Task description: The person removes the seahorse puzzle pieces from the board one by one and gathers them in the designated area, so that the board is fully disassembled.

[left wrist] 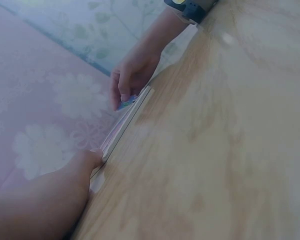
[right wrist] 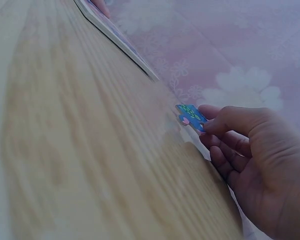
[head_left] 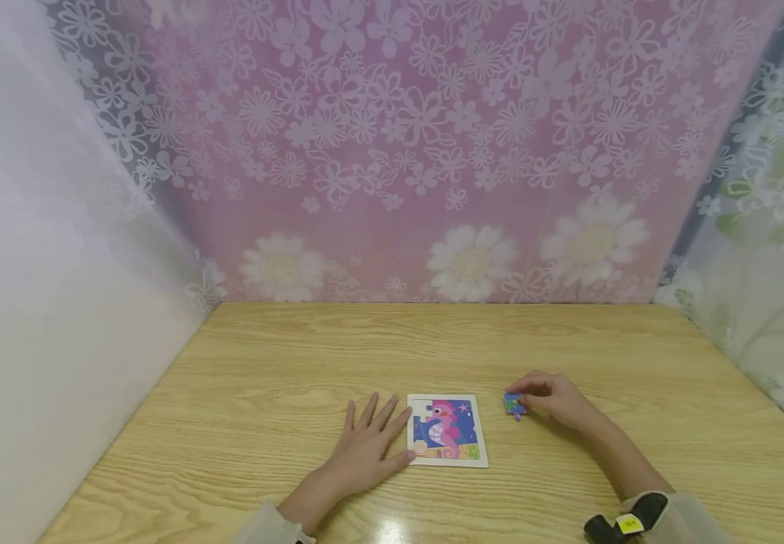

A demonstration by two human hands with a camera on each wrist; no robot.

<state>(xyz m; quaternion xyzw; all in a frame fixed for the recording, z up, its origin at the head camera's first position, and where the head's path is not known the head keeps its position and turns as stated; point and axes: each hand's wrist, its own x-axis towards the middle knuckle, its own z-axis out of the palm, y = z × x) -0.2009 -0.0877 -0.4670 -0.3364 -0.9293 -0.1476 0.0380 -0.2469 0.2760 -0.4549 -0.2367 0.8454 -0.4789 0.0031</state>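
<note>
The right grip (head_left: 555, 399) pinches the puzzle piece (head_left: 511, 406), likely light, stiff and best held by its edges; the left grip (head_left: 363, 453) lies spread, touching the puzzle tray (head_left: 449, 463).

One thin, white-edged board (left wrist: 124, 125), seen nearly edge-on. Left hand (left wrist: 60, 187): at the board's near end, touching it. Right hand (left wrist: 133, 75): by the board's far end, pinching a small blue piece (left wrist: 123, 105). Wood-grain table (left wrist: 210, 145): beneath the board. Pink flowered cloth (left wrist: 35, 95): behind it.
</note>
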